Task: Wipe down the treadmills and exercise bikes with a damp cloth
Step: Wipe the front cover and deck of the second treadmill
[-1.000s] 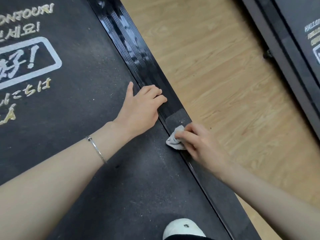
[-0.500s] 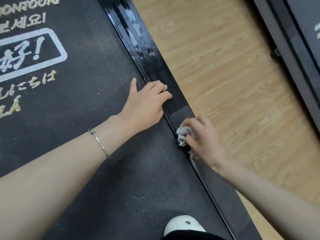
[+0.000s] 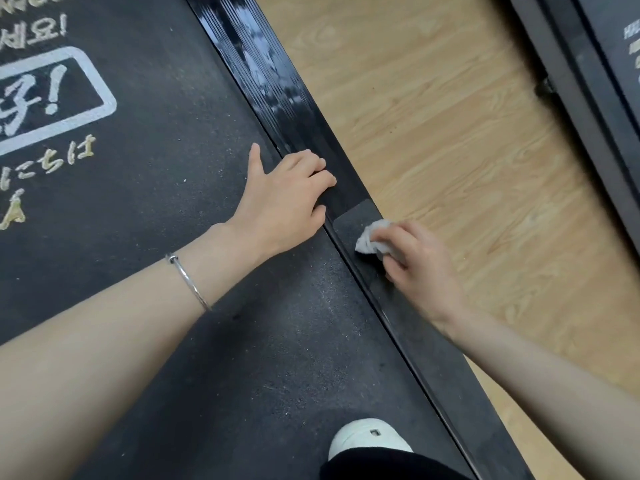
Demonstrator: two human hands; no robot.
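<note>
I look down on a black treadmill belt (image 3: 156, 188) with white and gold lettering. Its glossy black side rail (image 3: 277, 95) runs diagonally from top centre to bottom right, wet and streaked higher up. My right hand (image 3: 415, 265) grips a small crumpled grey-white cloth (image 3: 372, 239) and presses it on the matte grip pad of the rail. My left hand (image 3: 287, 199) rests on the belt's edge, thumb out on the belt, fingers curled over onto the rail just above the cloth. A silver bangle sits on my left wrist.
Light wood floor (image 3: 450, 133) lies to the right of the rail. A second treadmill's dark frame (image 3: 588, 109) runs along the top right. My white shoe (image 3: 369, 439) stands on the belt at the bottom.
My right hand has slid the cloth across the rail's grip pad, from the belt-side edge toward the floor side. My left hand has stayed on the rail.
</note>
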